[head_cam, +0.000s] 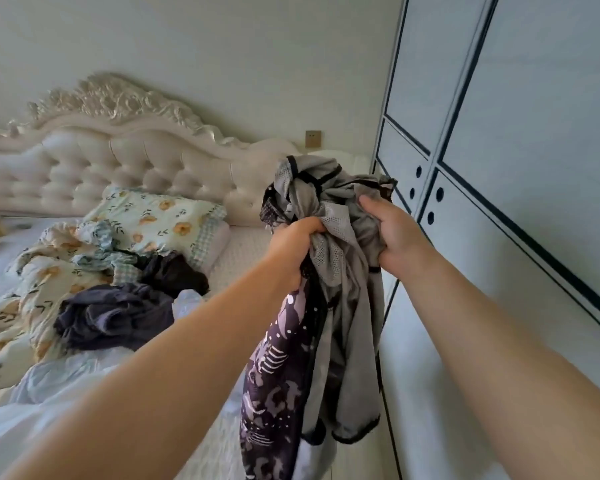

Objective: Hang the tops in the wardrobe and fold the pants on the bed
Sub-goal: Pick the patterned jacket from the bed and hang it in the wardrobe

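The left hand (293,251), fingers curled tight, grips a grey mesh garment (340,271) and a dark patterned garment (274,375) hanging below it, the right hand (394,237) clutches the grey one's other side, beside the wardrobe (499,133), above the bed (243,251) where dark clothes (118,317) lie.

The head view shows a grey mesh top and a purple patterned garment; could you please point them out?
grey mesh top (350,341): head view, hanging middle fold.
purple patterned garment (274,375): head view, lower hanging part.
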A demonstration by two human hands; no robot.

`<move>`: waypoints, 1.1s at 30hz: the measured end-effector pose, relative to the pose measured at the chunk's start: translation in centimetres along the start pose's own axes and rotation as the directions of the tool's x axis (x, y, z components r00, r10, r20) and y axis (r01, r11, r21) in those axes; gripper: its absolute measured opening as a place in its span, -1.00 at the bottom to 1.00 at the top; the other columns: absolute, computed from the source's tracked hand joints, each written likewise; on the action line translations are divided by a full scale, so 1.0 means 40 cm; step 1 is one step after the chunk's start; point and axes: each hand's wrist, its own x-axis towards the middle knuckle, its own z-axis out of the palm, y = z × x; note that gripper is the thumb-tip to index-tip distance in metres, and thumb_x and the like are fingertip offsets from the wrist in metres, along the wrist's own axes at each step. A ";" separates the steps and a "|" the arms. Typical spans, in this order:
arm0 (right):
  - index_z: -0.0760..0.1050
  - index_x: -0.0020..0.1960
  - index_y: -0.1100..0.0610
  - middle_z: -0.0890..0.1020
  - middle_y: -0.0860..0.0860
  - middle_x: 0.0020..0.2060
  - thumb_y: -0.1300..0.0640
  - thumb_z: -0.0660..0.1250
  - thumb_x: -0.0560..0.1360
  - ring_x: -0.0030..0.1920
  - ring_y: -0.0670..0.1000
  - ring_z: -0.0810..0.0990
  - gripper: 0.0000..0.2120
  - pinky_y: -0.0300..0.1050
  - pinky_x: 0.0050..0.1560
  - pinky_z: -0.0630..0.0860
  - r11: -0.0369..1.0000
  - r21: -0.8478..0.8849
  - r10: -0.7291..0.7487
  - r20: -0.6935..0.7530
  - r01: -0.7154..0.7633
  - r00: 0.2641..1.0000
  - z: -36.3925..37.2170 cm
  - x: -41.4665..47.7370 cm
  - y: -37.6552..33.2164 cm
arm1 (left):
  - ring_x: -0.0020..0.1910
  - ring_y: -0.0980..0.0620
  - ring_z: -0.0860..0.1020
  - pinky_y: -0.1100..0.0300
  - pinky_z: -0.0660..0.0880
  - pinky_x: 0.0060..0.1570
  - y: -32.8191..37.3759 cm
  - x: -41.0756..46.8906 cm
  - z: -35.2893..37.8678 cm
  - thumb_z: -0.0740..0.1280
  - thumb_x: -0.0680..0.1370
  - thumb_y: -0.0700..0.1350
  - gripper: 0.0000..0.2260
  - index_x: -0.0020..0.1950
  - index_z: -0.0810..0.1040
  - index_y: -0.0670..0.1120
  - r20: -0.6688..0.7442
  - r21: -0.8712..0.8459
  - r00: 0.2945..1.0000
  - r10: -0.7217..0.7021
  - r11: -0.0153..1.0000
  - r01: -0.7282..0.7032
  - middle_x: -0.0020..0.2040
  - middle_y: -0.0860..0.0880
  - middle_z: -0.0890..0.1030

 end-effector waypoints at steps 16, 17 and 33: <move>0.54 -0.05 -0.04 0.66 0.01 -0.07 0.25 0.34 0.49 0.01 0.03 0.63 -0.81 -0.09 0.08 0.55 0.783 -0.603 -0.312 -0.162 0.156 0.936 -0.135 -0.402 -0.087 | -0.21 -0.07 0.66 0.11 0.57 -0.19 -0.099 -0.289 0.191 0.26 0.57 0.04 -0.74 0.01 0.64 -0.11 0.328 0.124 0.914 -0.239 0.970 0.209 -0.18 -0.12 0.70; 0.53 -0.05 -0.05 0.66 -0.03 -0.09 0.24 0.35 0.48 -0.02 0.00 0.63 -0.82 -0.12 0.05 0.55 0.731 -0.666 -0.355 -0.189 0.146 0.916 -0.138 -0.429 -0.090 | -0.23 -0.06 0.67 0.11 0.58 -0.17 -0.101 -0.306 0.203 0.26 0.56 0.10 -0.70 -0.03 0.64 -0.10 0.400 0.141 0.886 -0.236 0.971 0.194 -0.18 -0.11 0.70; 0.21 -0.46 0.07 0.26 -0.14 -0.62 0.15 0.23 0.37 -0.50 -0.18 0.20 -0.72 -0.30 -0.45 0.13 0.411 -0.893 -0.852 -0.305 0.183 0.426 -0.173 -0.827 -0.313 | -0.21 0.04 0.66 0.21 0.59 -0.15 -0.100 -0.617 0.497 0.43 0.47 -0.04 -0.84 -0.14 0.63 -0.13 0.822 0.237 0.568 -0.029 0.925 -0.296 -0.19 -0.04 0.69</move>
